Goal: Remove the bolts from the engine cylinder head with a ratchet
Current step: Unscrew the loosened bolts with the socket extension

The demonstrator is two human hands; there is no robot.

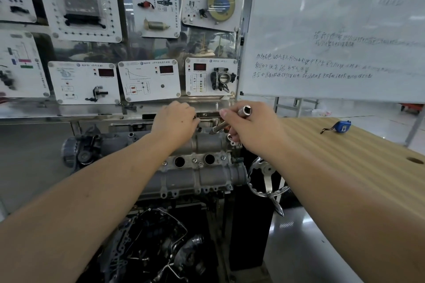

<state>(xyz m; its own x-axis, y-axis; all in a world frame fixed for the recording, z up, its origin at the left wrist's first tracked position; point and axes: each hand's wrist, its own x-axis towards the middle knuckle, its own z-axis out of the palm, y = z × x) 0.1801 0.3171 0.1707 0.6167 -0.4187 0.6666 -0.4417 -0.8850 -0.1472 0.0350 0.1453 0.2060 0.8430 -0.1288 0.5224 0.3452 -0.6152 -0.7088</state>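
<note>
The grey engine cylinder head (pixel 184 174) sits on a stand at centre, with two round plug holes on top. My right hand (pixel 250 126) grips a chrome ratchet tool (pixel 243 111); its square-drive end points up past my thumb and its shaft (pixel 219 127) slants down to the far edge of the head. My left hand (pixel 176 119) rests with curled fingers on the far top edge of the head, beside the shaft's lower end. What its fingertips hold is hidden. Small bolts (pixel 194 160) sit between the plug holes.
A training panel with white instrument boards (pixel 149 80) stands right behind the engine. A whiteboard (pixel 333 30) leans at the right. A wooden table (pixel 358 156) with a blue tape measure (pixel 342 126) is at the right. A chrome handwheel (pixel 266 179) juts beside the head.
</note>
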